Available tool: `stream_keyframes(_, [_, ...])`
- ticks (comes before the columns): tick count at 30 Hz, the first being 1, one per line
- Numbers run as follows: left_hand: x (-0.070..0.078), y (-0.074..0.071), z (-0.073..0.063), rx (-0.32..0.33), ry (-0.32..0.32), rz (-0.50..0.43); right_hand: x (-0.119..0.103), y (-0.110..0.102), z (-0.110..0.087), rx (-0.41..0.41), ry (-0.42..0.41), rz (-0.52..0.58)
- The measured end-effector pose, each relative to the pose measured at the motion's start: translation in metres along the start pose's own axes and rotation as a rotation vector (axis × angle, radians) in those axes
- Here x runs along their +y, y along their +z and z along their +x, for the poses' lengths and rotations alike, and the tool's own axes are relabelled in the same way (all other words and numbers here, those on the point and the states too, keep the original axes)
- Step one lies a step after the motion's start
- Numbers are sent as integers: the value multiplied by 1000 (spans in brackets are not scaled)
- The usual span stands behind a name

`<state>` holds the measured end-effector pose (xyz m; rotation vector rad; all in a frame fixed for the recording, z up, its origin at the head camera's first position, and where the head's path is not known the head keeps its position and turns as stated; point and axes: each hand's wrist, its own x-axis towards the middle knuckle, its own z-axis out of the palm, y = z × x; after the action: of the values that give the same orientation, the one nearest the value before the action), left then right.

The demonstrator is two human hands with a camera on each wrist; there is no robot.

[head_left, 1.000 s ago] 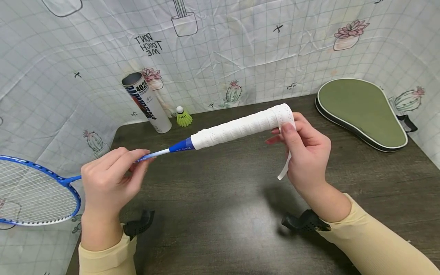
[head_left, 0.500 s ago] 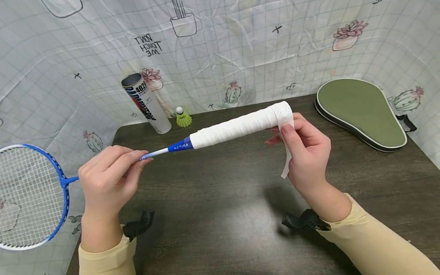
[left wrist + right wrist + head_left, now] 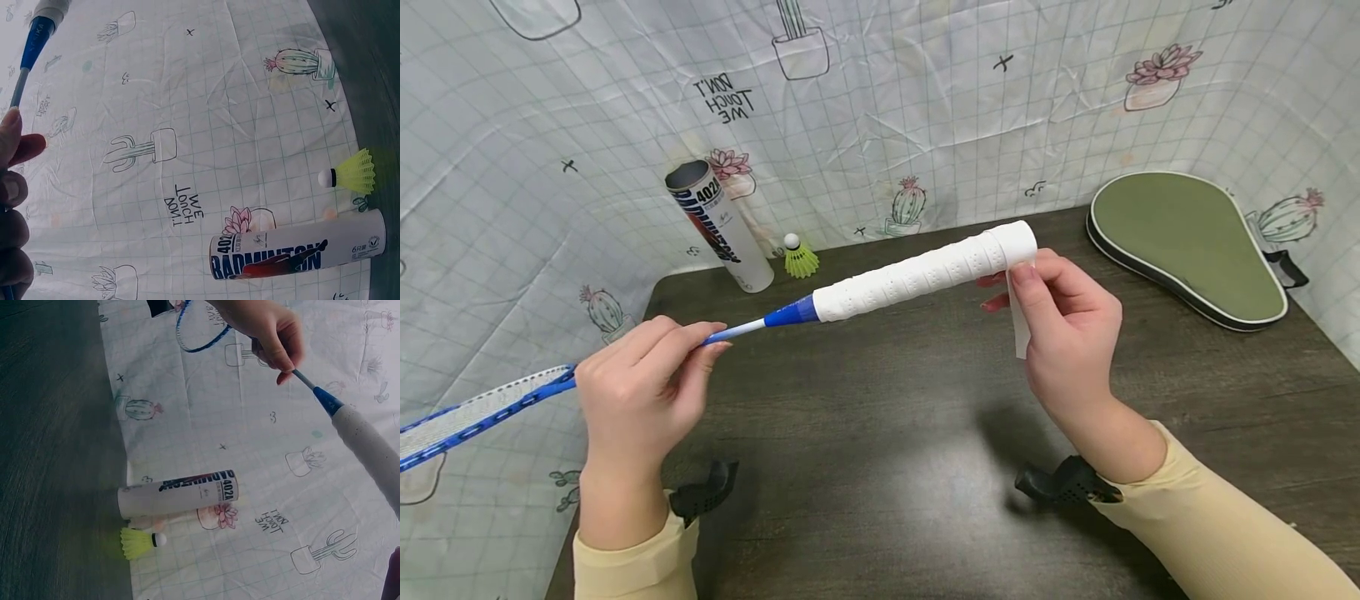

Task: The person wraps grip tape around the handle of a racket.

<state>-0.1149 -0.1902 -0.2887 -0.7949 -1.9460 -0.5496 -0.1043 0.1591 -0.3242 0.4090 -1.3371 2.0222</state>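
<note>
A blue-and-white badminton racket is held in the air above the table, its handle wrapped in white perforated grip tape. My left hand pinches the thin shaft between thumb and fingers. At the left edge of the head view, the racket head shows nearly edge-on. My right hand pinches the tape at the handle's butt end, and a short loose tail hangs below the thumb. In the right wrist view, the left hand grips the shaft beyond the wrapped handle.
A white badminton tube stands upright at the back left, with a yellow shuttlecock beside it. On the back right of the dark wooden table lies a green paddle-shaped case. A printed cloth hangs behind.
The racket has turned about its shaft, its head going from face-on to nearly edge-on. The loose tape tail has become shorter. Both hands keep about the same place.
</note>
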Motion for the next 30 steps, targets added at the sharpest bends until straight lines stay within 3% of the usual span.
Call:
stream_keyframes(4, [0,-2,0,-19,0,-18,1,0,0,3,0,5])
stream_keyframes(11, [-3,-1,-1,36,24,-55,1,-1,-1,-28,0,23])
stream_keyframes(17, [-2,0,0,62,30,-28,2,-1,0,-18,7,4])
stream_keyframes(24, [1,-4,1,-20,49,-30,2,-1,0,-15,10,16])
stream_keyframes(30, [2,-5,2,-47,33,-30,3,-1,2,2,6,2])
